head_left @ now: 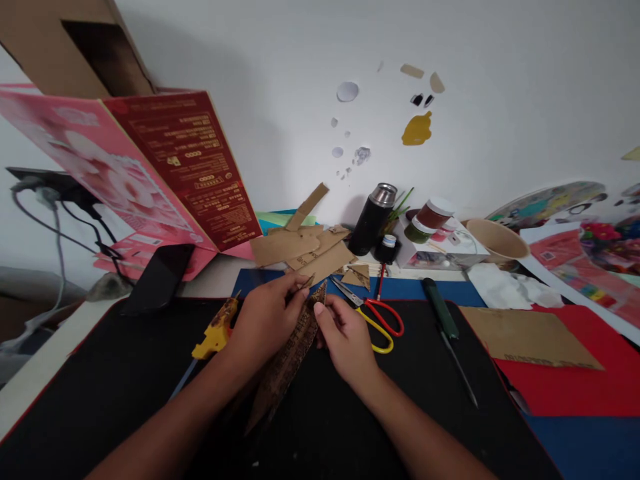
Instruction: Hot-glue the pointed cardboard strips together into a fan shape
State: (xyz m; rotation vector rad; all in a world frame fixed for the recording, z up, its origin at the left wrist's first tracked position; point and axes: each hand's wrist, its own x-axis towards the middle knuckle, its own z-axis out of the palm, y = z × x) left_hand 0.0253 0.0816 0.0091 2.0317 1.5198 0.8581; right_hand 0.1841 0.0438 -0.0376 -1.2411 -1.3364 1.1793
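A long, pointed piece of brown cardboard [290,360] with dark print slants over the black mat. My right hand [349,333] pinches it near its upper tip, thumb on the front face. My left hand [273,312] is beside the same tip, fingers closed around a small pointed scrap that I cannot make out well. Just right of my right hand lie scissors [383,320] with red and yellow handles, blades apart. Left of my left hand is a yellow hot glue gun [216,330], with a glue stick out of its back.
Cardboard scraps [305,247] are piled at the back. Behind them stand a black thermos [371,220] and an ink bottle [387,250]. A green-handled screwdriver-like tool [441,310] lies right. A phone [160,280] and pink box [165,173] are left; cardboard on red paper [580,393] is right.
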